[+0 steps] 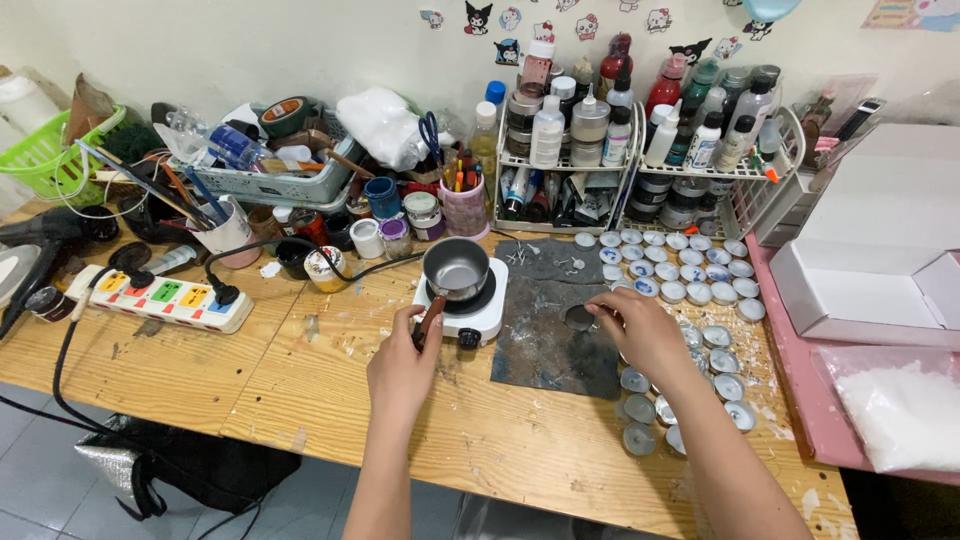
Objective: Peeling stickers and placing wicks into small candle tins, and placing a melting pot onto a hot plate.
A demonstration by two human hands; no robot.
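a wooden table [300,390] carries everything. on it, a dark mat [545,350] lies just right of a small white hot plate [470,305], which is the landmark here. a little metal pot [456,266] sits on the hot plate, its brown handle [432,318] pointing toward the person. the left hand [402,365] is clamped around that handle, in front of the hot plate. the right hand [640,325], to its right, pinches a small round cup [578,317] over the mat. more foil cups [690,270] spread further right.
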